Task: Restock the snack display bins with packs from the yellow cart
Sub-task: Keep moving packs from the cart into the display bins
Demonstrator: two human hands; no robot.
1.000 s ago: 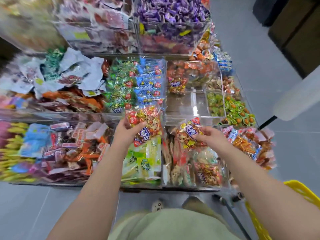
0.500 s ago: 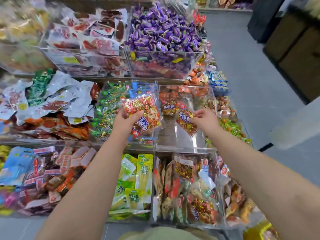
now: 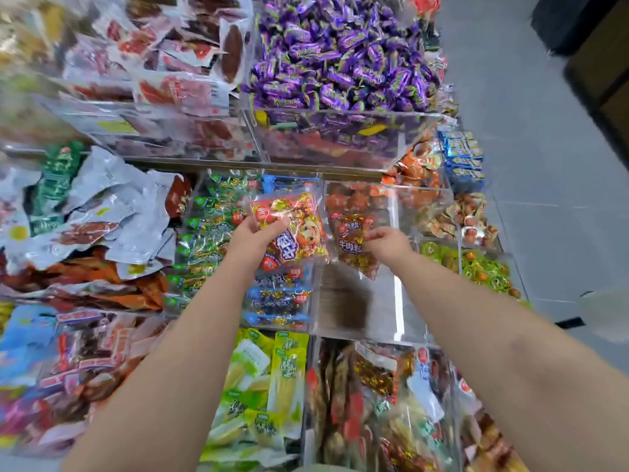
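Left hand [image 3: 253,238]: grips the large red-and-yellow pack [image 3: 292,229], thumb across its front and fingers curled behind its left edge.
Large pack, place: held above the wall between the blue-pack bin [image 3: 277,298] and the clear bin [image 3: 398,301], touching neither as far as the view shows.
Large pack, lie: printed face turned up to the camera. It is near square and twisted a little, so no clear long axis can be read.
Right hand [image 3: 386,241]: pinches the small brown-red pack [image 3: 352,247] at its right edge with thumb and fingertips.
Small pack, place: over the back half of the clear bin, just beside the large pack. Whether the two touch cannot be told.
Small pack, lie: long axis runs away from the person, slightly slanted, with the lower corner pointing down into the bin.
Open room: the near half of the clear bin shows bare floor.
Edges: clear walls stand on both sides and in front. Orange-red packs [image 3: 357,199] lie at the back, and the purple candy bin [image 3: 340,56] sits on the tier above.
Right side: smaller bins of green sweets [image 3: 483,270], then grey floor [image 3: 544,165].
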